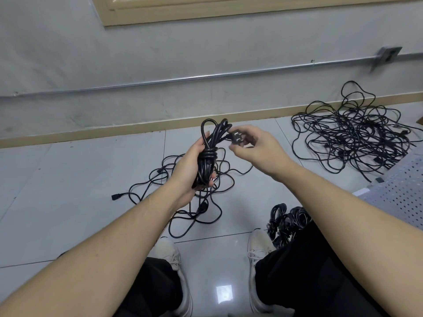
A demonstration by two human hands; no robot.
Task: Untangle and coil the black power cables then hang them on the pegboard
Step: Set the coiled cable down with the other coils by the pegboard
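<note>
My left hand (190, 170) grips a coiled black power cable (209, 154), a bundle wrapped round its middle with a few turns and with loops sticking up at the top. My right hand (254, 145) pinches the cable's three-pin plug (237, 138) just right of the top loops. A loose black cable (196, 202) lies tangled on the floor tiles below my hands. A big tangle of black cables (352, 131) lies on the floor at the right by the wall. Several coiled bundles (286, 221) lie by my right shoe. A grey perforated pegboard (398, 193) shows at the right edge.
I am seated, my knees and white shoes (258, 250) at the bottom. A grey wall with a metal conduit (206, 76) and a beige skirting board runs across the back. Glossy grey floor tiles spread to the left.
</note>
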